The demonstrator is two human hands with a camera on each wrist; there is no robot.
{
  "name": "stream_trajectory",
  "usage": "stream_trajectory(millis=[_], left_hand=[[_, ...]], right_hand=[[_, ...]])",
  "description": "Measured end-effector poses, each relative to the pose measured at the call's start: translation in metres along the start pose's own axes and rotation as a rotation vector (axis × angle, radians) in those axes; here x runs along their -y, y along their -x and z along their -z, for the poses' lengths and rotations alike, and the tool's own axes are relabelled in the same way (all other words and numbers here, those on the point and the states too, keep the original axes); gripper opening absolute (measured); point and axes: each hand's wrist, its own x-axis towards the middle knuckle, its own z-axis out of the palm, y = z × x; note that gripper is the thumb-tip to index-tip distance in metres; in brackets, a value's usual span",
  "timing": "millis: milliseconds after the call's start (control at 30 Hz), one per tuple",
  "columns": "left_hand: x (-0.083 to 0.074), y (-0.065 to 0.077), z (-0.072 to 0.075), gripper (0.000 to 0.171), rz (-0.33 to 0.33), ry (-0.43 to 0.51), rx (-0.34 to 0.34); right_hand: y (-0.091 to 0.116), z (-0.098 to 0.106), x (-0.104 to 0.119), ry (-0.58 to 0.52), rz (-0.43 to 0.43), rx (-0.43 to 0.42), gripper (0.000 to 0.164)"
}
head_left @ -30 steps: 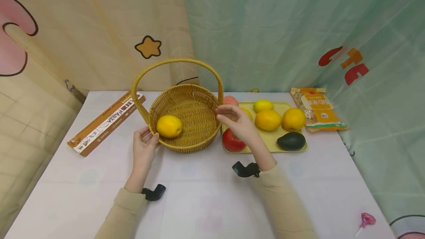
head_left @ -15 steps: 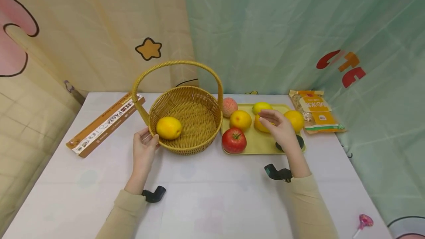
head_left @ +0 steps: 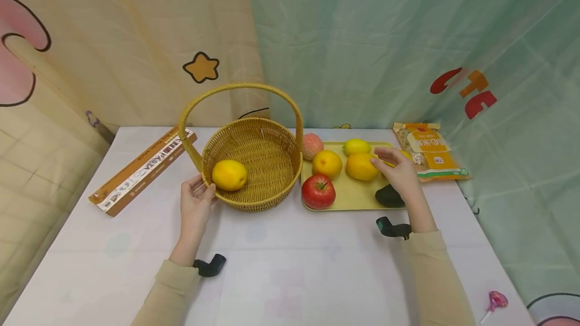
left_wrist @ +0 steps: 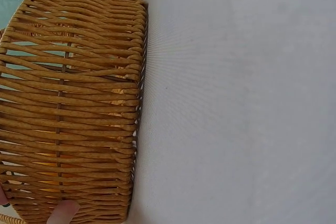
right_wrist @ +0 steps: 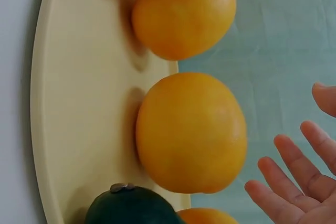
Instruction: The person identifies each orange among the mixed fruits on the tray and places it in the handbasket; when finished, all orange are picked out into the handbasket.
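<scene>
In the head view my left hand (head_left: 196,208) grips the near left rim of a wicker basket (head_left: 267,170) with a tall handle. One yellow fruit, mango-like (head_left: 229,175), lies inside it. The left wrist view shows the basket's woven side (left_wrist: 73,114) and a fingertip (left_wrist: 64,212) against it. My right hand (head_left: 401,175) hovers over the right part of a pale yellow tray (head_left: 353,199), fingers apart and holding nothing. Closest to it are an oval yellow fruit (head_left: 361,166), a dark green avocado (head_left: 388,196) and another yellow fruit (head_left: 405,155), which it partly hides.
Also on the tray are a red tomato-like fruit (head_left: 318,191), a round yellow fruit (head_left: 327,164) and a lemon (head_left: 356,147). A pink textured ball-like fruit (head_left: 312,146) sits at its far left corner. A pasta box (head_left: 145,170), grain bag (head_left: 430,150) and lollipop (head_left: 497,300) lie around.
My right hand has left the basket's right rim and moved rightward over the tray, uncovering the fruits on the tray's left. My left hand stays at the basket rim.
</scene>
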Motion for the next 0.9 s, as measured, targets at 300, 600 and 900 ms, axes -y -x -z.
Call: stream_trajectory(millis=[300, 600, 900], left_hand=[[0.001, -0.001, -0.001, 0.054, 0.006, 0.005, -0.021], [0.001, -0.002, -0.002, 0.053, -0.001, 0.012, -0.016], [0.0, -0.001, -0.002, 0.054, 0.005, 0.02, -0.015]], right_hand=[[-0.012, -0.008, -0.006, 0.12, -0.015, 0.068, 0.062], [-0.022, -0.017, -0.015, 0.214, -0.034, 0.143, 0.073], [-0.026, -0.025, -0.02, 0.253, -0.06, 0.185, 0.086]])
